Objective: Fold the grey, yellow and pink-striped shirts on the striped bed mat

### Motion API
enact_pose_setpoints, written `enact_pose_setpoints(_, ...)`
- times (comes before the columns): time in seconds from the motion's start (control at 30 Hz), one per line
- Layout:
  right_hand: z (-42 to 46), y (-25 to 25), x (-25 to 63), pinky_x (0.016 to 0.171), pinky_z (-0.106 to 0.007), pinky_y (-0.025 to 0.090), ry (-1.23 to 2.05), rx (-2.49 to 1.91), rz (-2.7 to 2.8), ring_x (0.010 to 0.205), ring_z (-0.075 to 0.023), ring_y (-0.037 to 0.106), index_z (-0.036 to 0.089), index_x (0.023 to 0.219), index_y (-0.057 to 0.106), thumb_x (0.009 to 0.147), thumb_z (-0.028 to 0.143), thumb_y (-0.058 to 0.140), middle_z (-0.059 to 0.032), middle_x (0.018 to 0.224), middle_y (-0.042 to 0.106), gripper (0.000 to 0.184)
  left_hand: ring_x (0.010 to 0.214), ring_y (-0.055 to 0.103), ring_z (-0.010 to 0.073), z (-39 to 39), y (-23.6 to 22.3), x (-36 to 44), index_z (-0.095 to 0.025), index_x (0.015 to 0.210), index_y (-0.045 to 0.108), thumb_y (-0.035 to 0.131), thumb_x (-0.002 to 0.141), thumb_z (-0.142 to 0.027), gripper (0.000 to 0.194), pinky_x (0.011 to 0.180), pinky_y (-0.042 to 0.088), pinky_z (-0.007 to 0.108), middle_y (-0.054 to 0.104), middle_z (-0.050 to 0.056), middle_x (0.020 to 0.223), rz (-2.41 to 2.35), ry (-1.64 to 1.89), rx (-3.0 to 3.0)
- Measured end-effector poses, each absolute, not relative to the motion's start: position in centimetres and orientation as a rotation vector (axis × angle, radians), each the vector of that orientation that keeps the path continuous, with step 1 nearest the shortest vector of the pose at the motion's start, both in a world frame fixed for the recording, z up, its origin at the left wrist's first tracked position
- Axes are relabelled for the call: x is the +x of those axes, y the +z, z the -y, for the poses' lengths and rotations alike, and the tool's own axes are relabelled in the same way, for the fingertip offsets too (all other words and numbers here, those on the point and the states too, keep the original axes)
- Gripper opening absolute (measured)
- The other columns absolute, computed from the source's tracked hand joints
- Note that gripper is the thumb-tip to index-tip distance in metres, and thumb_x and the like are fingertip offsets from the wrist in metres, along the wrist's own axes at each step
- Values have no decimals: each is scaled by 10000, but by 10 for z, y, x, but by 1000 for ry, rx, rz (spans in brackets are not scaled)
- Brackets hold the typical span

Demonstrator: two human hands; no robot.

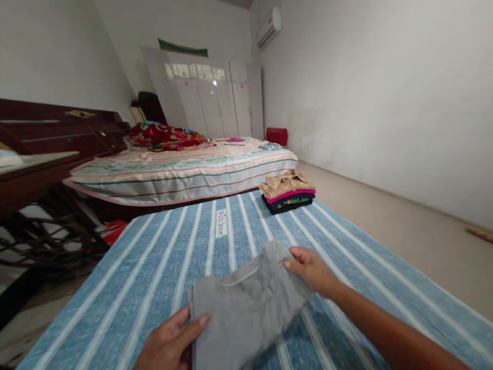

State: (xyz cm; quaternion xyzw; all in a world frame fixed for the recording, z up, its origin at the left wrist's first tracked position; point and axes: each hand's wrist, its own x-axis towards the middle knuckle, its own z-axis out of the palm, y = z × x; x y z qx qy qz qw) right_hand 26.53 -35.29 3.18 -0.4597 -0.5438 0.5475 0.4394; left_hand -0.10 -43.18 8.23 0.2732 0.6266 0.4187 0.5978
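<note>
A grey T-shirt (239,313), folded into a compact shape with its neckline at the far side, is held just over the blue striped bedspread (192,241). At its left edge, my left hand (173,334) pinches the cloth between thumb and fingers. My right hand (310,270) grips the far right corner beside the collar. Beyond the shirt, a stack of folded clothes (288,190) lies near the far right edge of the bedspread, tan patterned on top, bright pink in the middle and black below.
Behind the bedspread stands a second bed (185,174) with a red floral blanket (165,136) on it. A wooden side table (38,164) is at the left. White wardrobes (215,97) line the back; a red box (276,136) sits by the right wall.
</note>
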Motion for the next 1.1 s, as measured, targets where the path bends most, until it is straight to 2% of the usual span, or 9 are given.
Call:
enact_pose_setpoints(0.13,309,55,312,457,-204,372,1189,-1318,1384,489,-113,502,191,695,503,702,364,593,29,581,549,195,634,674,228,376,95,39,-166,1071,621,768,571,-261,530,466,514,270,725,66,837,-1417,943,858)
enact_pose_setpoints(0.33,293,39,373,474,-187,370,1161,-1583,1341,511,-104,527,173,709,512,743,211,552,27,601,572,65,579,645,169,331,65,89,-165,1052,630,677,670,-190,386,433,485,216,717,50,813,-1316,844,944)
enact_pose_setpoints(0.57,310,11,393,529,-197,288,886,-1800,1518,573,-92,440,172,596,455,726,154,585,59,556,446,185,560,640,156,332,46,111,-149,973,640,625,720,-136,254,432,501,216,705,39,771,-1361,733,957)
enact_pose_setpoints(0.87,314,3,391,640,-234,314,714,-1847,1619,727,-144,487,174,693,522,746,175,566,7,722,552,69,558,644,149,340,43,109,-160,955,642,599,716,-93,252,448,509,213,707,37,772,-1345,780,987)
enact_pose_setpoints(1.1,324,17,388,544,-199,349,907,-1714,1522,608,-113,519,176,719,542,739,199,563,39,620,558,37,521,630,161,347,54,102,-133,1037,611,624,708,-124,329,396,461,218,703,60,755,-1367,791,961)
